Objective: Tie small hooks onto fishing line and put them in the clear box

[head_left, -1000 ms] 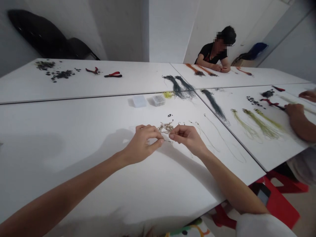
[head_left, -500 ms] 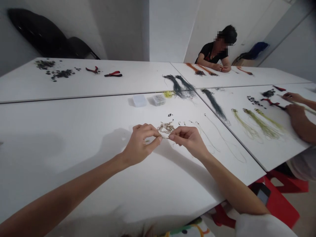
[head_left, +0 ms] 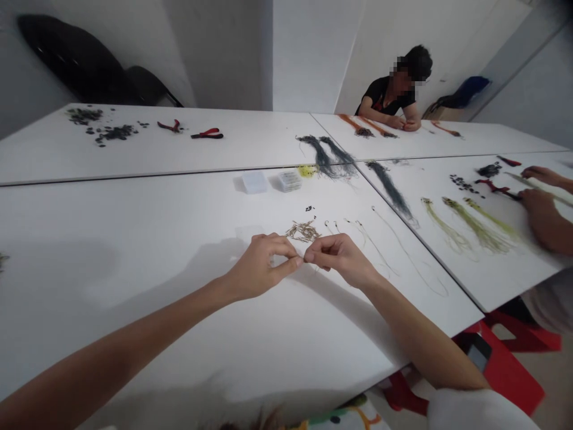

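My left hand (head_left: 267, 266) pinches thumb and forefinger together over the white table (head_left: 188, 346). Its fingertips meet those of my right hand (head_left: 341, 258), also closed in a pinch. Whatever sits between the fingertips is too small to name. Just beyond them lies a pile of thin brownish pieces (head_left: 303, 231), with a few tiny black bits (head_left: 310, 209) behind it. Right of my right hand, pale lines with small dark hooks (head_left: 360, 226) are spread out.
Two clear plastic boxes (head_left: 254, 182) stand behind the pile, near dark thread bundles (head_left: 323, 156). Red-handled pliers (head_left: 207, 134) lie far back. A person (head_left: 389, 101) sits across; another person's hands (head_left: 539, 194) work at right beside yellow-green bundles (head_left: 477, 224).
My hands have come closer together, fingertips now meeting, and sit slightly lower in view. At the far right, the other person's hands have shifted slightly.
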The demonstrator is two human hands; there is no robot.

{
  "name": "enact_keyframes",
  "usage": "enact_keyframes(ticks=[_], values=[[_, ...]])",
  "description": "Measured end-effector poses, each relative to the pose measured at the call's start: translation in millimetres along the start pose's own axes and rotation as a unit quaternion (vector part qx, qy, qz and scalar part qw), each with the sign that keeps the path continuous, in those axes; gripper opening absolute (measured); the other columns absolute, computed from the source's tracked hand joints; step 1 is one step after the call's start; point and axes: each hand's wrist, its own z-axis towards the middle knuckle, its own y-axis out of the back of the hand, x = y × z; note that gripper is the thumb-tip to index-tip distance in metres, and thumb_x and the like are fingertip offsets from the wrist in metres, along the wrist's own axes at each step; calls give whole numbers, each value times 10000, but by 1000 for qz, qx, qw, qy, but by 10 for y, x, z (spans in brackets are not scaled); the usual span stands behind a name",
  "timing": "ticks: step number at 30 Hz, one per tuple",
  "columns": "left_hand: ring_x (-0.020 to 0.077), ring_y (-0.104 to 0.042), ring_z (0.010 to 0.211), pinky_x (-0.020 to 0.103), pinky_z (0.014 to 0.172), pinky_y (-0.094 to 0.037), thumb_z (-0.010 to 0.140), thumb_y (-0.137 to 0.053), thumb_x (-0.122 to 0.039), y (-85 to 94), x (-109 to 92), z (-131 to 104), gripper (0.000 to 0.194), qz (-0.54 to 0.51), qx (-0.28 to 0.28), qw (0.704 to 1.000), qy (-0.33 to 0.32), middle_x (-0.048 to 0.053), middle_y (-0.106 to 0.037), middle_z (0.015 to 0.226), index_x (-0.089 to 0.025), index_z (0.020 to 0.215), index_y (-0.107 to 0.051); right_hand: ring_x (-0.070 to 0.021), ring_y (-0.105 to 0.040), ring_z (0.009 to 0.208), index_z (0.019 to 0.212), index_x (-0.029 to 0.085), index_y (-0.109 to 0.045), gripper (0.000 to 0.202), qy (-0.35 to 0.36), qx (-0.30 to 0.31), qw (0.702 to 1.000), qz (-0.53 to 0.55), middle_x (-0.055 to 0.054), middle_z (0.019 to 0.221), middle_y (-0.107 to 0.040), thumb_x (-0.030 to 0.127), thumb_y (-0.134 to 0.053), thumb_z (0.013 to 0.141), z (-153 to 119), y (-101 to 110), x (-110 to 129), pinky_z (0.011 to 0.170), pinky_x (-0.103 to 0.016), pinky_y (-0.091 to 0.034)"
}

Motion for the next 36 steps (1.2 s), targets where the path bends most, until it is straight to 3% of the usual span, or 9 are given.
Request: enact_keyframes(ticks=[4,12,20,23,27,31,33,36], values=[[182,-575,864,293,678,-414,899,-585,-352,-12,-25,0,202,-29,-20,999,28,11,-663,853,-233,809,-723,-96,-482,584,779,163,-711,150,2,27,997,76,7,641,-567,311,-734,790,34,22,-72,571,-255,-398],[165,-558,843,401,916,-309,906,-577,-319,8,-5,-8,214,37,-22,999,-2,-20,-674,842,-233,750,-696,-94,-528,563,749,151,-697,146,-1,56,998,24,8,618,-592,286,-743,781,-21,-34,20,535,-230,-446],[168,-568,850,437,934,-273,900,-582,-288,-16,4,-25,201,54,15,998,-29,-20,-656,823,-218,734,-671,-88,-502,539,743,149,-699,117,10,29,999,-17,15,607,-576,253,-748,770,-52,106,96,496,-222,-400],[168,-568,862,386,866,-362,898,-591,-300,1,-11,-45,203,-16,28,999,-11,5,-652,915,-213,739,-683,-83,-485,560,738,149,-692,126,0,32,999,-16,19,623,-554,257,-740,783,-19,143,90,519,-223,-391],[161,-576,883,300,737,-443,888,-611,-303,7,-35,-63,237,-181,24,983,19,48,-616,1146,-183,695,-678,-78,-482,568,753,139,-687,132,-40,121,991,45,14,647,-566,254,-739,790,36,147,22,536,-224,-393],[138,-612,798,279,721,-475,893,-597,-229,-17,-57,-56,201,-304,42,952,15,62,-685,1054,-172,731,-702,-74,-490,551,759,142,-676,116,-57,169,978,112,24,620,-565,236,-733,796,68,140,-54,548,-226,-406],[134,-631,765,272,716,-488,894,-584,-190,-29,-65,-47,188,-338,50,940,12,62,-713,965,-169,765,-720,-89,-523,576,784,144,-692,108,-43,152,983,94,8,644,-596,243,-733,797,66,135,-58,565,-241,-434],[148,-659,795,268,732,-502,886,-582,-156,-44,-61,-44,177,-356,37,934,19,55,-723,900,-169,792,-732,-138,-591,700,862,170,-728,118,37,60,997,28,-40,778,-664,272,-732,804,27,92,-4,634,-288,-487]])
